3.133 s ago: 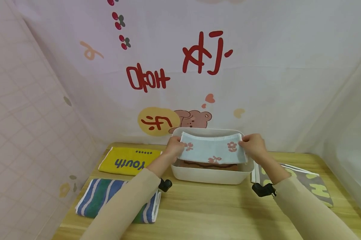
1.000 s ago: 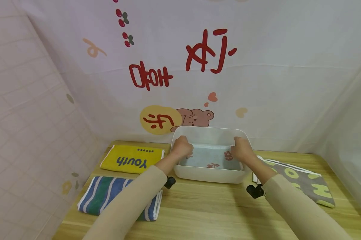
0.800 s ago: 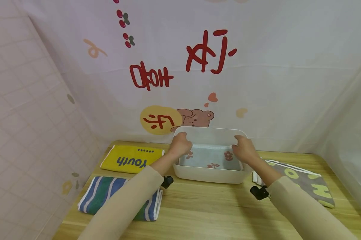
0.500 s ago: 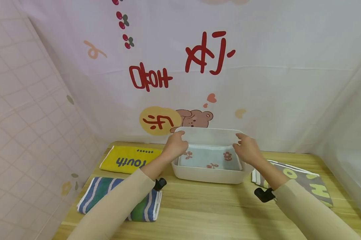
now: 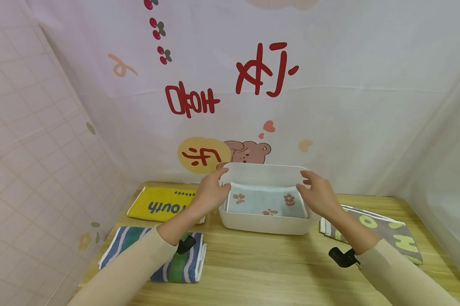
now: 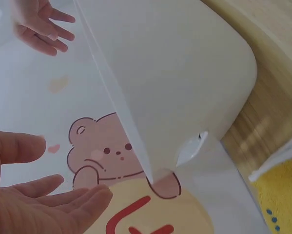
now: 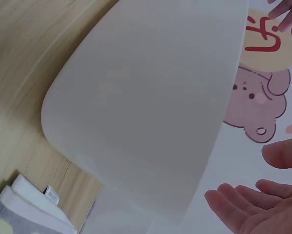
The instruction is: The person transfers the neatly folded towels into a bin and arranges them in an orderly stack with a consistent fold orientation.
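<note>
With the head view as the main reference, I locate the light-blue towel (image 5: pixel 266 202) inside the white bin (image 5: pixel 266 225), laid out over the floor of the container. Its pink floral motifs face up, and its white hem runs along the far wall.

Hand state: both hands are disengaged. The left hand (image 5: pixel 210 189) is positioned at the bin's left rim, thumb and fingers spread, gripping nothing. The right hand (image 5: pixel 317 191) mirrors it at the right rim, thumb apart from the fingers, likewise bare. Both wrist views show me a gap between the fingertips and the bin wall.

The bin stands upright on the wood-grain surface (image 5: pixel 260 263), against the printed backdrop (image 5: pixel 348 119). A pink bear figure (image 5: pixel 250 152) on the backdrop appears just above the bin's far rim.

Left of the bin, I register two folded towels: the yellow towel (image 5: pixel 157 202) with dark lettering at the rear, partly hidden by the left hand and wrist, and the striped towel (image 5: pixel 185 265) in blue, green and white, nearer to the person. The left sleeve (image 5: pixel 126 267) crosses in front of it. Right of the bin lies the grey towel (image 5: pixel 386 233) with yellow-green letters, partly obscured by the right forearm.
</note>
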Available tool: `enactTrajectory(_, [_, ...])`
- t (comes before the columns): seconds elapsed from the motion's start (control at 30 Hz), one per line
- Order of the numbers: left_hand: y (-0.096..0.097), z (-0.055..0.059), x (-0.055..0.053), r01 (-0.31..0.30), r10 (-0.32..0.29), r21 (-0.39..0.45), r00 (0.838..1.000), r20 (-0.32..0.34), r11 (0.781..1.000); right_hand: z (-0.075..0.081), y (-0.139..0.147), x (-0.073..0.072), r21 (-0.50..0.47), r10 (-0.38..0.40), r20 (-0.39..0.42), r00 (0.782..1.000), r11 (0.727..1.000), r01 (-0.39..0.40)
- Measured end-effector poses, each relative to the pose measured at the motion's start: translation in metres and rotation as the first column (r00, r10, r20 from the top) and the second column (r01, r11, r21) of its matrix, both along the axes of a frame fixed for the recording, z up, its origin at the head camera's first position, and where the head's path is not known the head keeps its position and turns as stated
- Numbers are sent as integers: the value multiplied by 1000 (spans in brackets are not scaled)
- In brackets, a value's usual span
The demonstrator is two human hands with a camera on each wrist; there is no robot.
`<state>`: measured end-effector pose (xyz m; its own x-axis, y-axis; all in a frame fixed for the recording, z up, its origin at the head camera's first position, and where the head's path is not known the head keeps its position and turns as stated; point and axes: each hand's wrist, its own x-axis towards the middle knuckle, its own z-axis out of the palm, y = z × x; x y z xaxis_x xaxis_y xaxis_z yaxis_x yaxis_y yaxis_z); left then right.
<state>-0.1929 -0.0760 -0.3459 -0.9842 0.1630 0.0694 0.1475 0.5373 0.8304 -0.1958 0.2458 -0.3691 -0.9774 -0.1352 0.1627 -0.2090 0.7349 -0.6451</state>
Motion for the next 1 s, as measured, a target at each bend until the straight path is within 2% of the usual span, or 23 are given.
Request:
enactTrajectory(0.23, [-23, 3, 15, -30, 30, -9, 999, -32, 999, 8, -3, 15, -29, 12, -19, 1000, 1000, -12])
enactTrajectory(0.47, [-45, 3, 31, -41, 34, -53, 992, -125, 998, 22, -11, 28, -36, 4, -23, 1000, 999, -5])
enactTrajectory(0.63, [-58, 3, 42, -63, 48, -87, 986, -161, 994, 28, -19, 40, -26, 8, -25, 1000, 1000, -8])
enactTrajectory(1.0, [-94, -1, 64, -112, 79, -147, 974, -211, 983, 31, -36, 59, -35, 37, -35, 999, 999, -39])
